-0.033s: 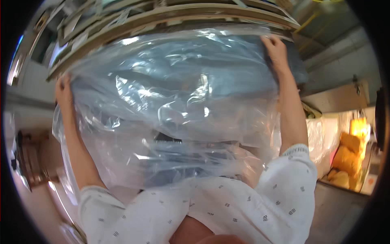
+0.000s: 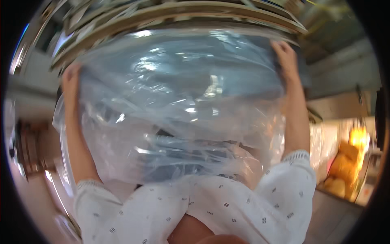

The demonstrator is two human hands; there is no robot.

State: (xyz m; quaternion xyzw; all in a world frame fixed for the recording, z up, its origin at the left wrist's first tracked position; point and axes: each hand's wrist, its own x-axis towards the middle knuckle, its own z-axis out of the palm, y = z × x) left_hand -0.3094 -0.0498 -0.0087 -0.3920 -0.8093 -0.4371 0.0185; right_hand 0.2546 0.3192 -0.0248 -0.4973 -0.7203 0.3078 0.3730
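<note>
A large sheet of clear, crinkled plastic spreads between my arms and hangs down toward my lap, shining in many spots. Through its far half shows something broad and blue-grey; what it is I cannot make out. My left hand is closed at the sheet's far left edge. At the far right edge, higher up, my right hand is also closed, fingers bent over the plastic. Both arms are stretched forward, and motion blurs the fingers somewhat. Under the near part of the plastic my legs show faintly.
Long wooden slats or rails run across the far side, just beyond the plastic. To the right stand a brown cardboard piece and brightly lit orange-yellow items. A brown wooden piece of furniture is at the left.
Both hands appear a little farther right and slightly lower in the picture, still at the plastic's edges. The rails have shifted right as well, so the view itself has moved.
</note>
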